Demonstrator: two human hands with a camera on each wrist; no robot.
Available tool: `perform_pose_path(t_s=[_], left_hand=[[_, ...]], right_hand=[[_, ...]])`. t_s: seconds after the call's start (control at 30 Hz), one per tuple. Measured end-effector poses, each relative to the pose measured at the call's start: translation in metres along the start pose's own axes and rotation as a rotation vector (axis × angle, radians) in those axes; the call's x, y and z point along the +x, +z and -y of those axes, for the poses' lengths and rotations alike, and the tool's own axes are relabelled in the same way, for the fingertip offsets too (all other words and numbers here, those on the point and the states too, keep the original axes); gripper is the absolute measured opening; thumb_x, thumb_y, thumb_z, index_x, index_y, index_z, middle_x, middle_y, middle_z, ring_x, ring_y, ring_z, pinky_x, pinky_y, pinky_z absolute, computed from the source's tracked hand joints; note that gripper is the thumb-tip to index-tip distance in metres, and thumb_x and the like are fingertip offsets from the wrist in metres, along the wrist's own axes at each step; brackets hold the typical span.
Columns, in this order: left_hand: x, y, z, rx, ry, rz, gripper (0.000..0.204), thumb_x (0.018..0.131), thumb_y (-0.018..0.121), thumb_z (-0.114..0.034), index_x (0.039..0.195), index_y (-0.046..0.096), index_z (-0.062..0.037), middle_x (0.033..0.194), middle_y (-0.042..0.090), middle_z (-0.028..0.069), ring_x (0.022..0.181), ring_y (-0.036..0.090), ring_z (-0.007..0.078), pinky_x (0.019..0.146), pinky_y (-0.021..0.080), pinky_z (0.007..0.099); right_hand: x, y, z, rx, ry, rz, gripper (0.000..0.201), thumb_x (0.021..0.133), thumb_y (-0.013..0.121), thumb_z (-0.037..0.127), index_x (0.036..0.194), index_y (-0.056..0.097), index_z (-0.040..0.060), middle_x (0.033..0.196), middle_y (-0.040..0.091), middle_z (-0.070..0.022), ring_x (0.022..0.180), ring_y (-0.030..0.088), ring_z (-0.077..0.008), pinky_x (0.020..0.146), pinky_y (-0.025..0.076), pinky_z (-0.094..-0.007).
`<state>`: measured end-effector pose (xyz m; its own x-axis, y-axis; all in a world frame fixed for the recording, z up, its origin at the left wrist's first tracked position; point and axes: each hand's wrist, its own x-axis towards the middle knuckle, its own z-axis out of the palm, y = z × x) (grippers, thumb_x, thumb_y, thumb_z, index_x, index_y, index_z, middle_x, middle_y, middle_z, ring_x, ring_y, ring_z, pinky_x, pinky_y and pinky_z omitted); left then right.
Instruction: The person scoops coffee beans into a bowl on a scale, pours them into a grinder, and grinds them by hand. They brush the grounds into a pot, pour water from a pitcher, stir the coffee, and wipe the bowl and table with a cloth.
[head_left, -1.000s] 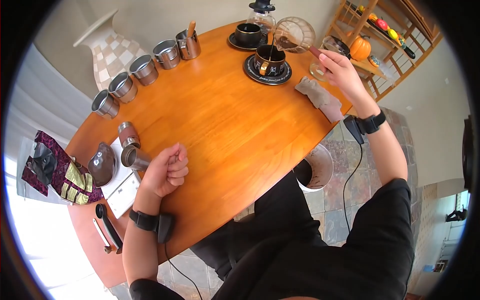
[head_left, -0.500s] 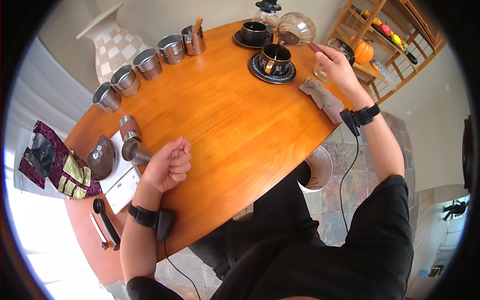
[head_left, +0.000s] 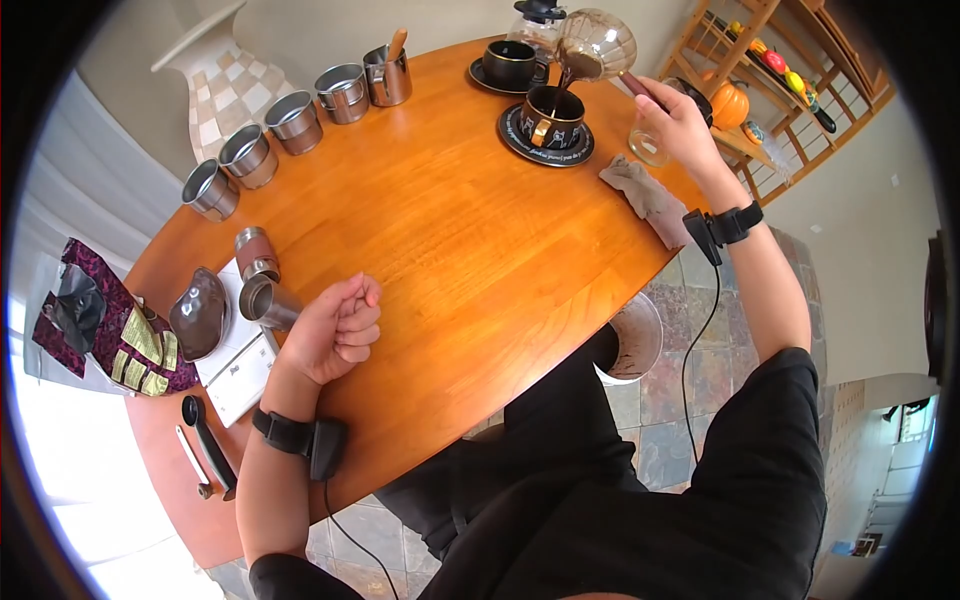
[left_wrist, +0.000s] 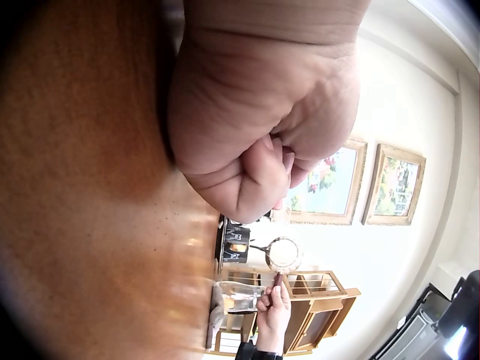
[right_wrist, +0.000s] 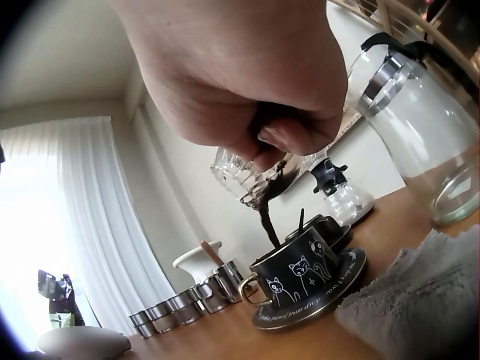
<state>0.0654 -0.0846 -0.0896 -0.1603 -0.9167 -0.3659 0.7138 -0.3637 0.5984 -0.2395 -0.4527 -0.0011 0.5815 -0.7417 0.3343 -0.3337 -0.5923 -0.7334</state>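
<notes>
By its brown handle (head_left: 634, 86) my right hand (head_left: 677, 122) grips a ribbed glass coffee pot (head_left: 603, 42), tipped to the left. A dark brown stream (right_wrist: 266, 217) runs from it into a black cup (head_left: 553, 118) with white cat drawings and a gold handle. Under the cup is a black saucer (head_left: 515, 142) with white lettering on its rim. My left hand (head_left: 335, 330) rests on the table with its fingers loosely curled, holding nothing. Beside it lies a tilted steel cup (head_left: 262, 298).
A second black cup (head_left: 510, 66) and a lidded glass pot (head_left: 537, 30) stand behind. A grey cloth (head_left: 645, 195) lies near a glass jug (right_wrist: 424, 135) at the right. Several steel cups (head_left: 250, 160) line the far left edge, with a white scale (head_left: 240, 380) nearer.
The coffee pot has tipped further over the cup, and the dark stream from it has grown thicker. My left hand stays resting in place.
</notes>
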Motion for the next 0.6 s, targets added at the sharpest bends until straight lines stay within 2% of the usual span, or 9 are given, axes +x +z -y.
perform_pose_path(t_s=[0.07, 0.17, 0.27, 0.33, 0.37, 0.43, 0.6], left_hand=[[0.0, 0.0, 0.0, 0.004, -0.005, 0.004, 0.025, 0.103, 0.039, -0.031, 0.09, 0.047, -0.0118, 0.06, 0.023, -0.0076, 0.047, 0.021, 0.0032, 0.038, 0.015, 0.0165], [0.0, 0.0, 0.001, 0.003, 0.002, 0.006, 0.025, 0.103, 0.039, -0.032, 0.09, 0.048, -0.0117, 0.06, 0.023, -0.0075, 0.048, 0.022, 0.0032, 0.038, 0.016, 0.0164], [0.001, 0.0, 0.001, -0.004, 0.013, 0.006, 0.028, 0.103, 0.038, -0.033, 0.093, 0.048, -0.0096, 0.06, 0.024, -0.0075, 0.047, 0.021, 0.0026, 0.037, 0.015, 0.016], [0.001, -0.001, 0.002, -0.005, 0.014, 0.014, 0.028, 0.103, 0.038, -0.033, 0.093, 0.048, -0.0095, 0.06, 0.024, -0.0074, 0.047, 0.021, 0.0026, 0.037, 0.015, 0.016], [0.001, -0.001, 0.002, -0.007, 0.016, 0.014, 0.028, 0.103, 0.038, -0.033, 0.093, 0.048, -0.0095, 0.06, 0.024, -0.0074, 0.047, 0.021, 0.0026, 0.037, 0.015, 0.016], [0.001, -0.001, 0.001, 0.0, 0.011, 0.008, 0.028, 0.103, 0.038, -0.033, 0.093, 0.048, -0.0096, 0.06, 0.024, -0.0074, 0.047, 0.021, 0.0025, 0.037, 0.015, 0.0158], [0.002, 0.0, 0.001, -0.008, 0.009, 0.008, 0.028, 0.104, 0.038, -0.033, 0.092, 0.048, -0.0096, 0.06, 0.024, -0.0074, 0.047, 0.021, 0.0025, 0.037, 0.015, 0.0158]], right_hand=[[0.0, 0.0, 0.003, -0.004, 0.049, 0.003, 0.039, 0.098, 0.054, 0.023, 0.132, 0.056, 0.0025, 0.081, 0.056, 0.0026, 0.071, 0.048, -0.0049, 0.06, 0.044, -0.0234], [0.003, 0.0, 0.001, -0.054, -0.019, -0.043, 0.039, 0.098, 0.055, 0.023, 0.131, 0.056, 0.003, 0.083, 0.056, 0.0022, 0.07, 0.048, -0.005, 0.057, 0.044, -0.0232], [0.005, -0.002, 0.003, -0.062, -0.021, -0.055, 0.039, 0.098, 0.055, 0.023, 0.131, 0.056, 0.0034, 0.085, 0.057, 0.0015, 0.074, 0.05, -0.0063, 0.064, 0.046, -0.0244], [0.007, -0.003, 0.002, -0.078, -0.066, -0.067, 0.039, 0.097, 0.056, 0.023, 0.132, 0.056, 0.0043, 0.088, 0.059, 0.0002, 0.08, 0.052, -0.0082, 0.074, 0.047, -0.027], [0.007, -0.004, 0.003, -0.079, -0.067, -0.066, 0.039, 0.097, 0.056, 0.023, 0.132, 0.056, 0.0043, 0.088, 0.059, 0.0002, 0.08, 0.052, -0.0082, 0.074, 0.047, -0.027], [0.008, -0.006, 0.006, -0.079, -0.058, -0.052, 0.04, 0.097, 0.057, 0.023, 0.132, 0.056, 0.0047, 0.092, 0.062, -0.001, 0.088, 0.055, -0.01, 0.083, 0.046, -0.0287], [0.011, -0.012, 0.007, -0.154, -0.089, -0.067, 0.04, 0.095, 0.059, 0.023, 0.131, 0.057, 0.0046, 0.095, 0.065, -0.0021, 0.091, 0.057, -0.0103, 0.084, 0.045, -0.0284]])
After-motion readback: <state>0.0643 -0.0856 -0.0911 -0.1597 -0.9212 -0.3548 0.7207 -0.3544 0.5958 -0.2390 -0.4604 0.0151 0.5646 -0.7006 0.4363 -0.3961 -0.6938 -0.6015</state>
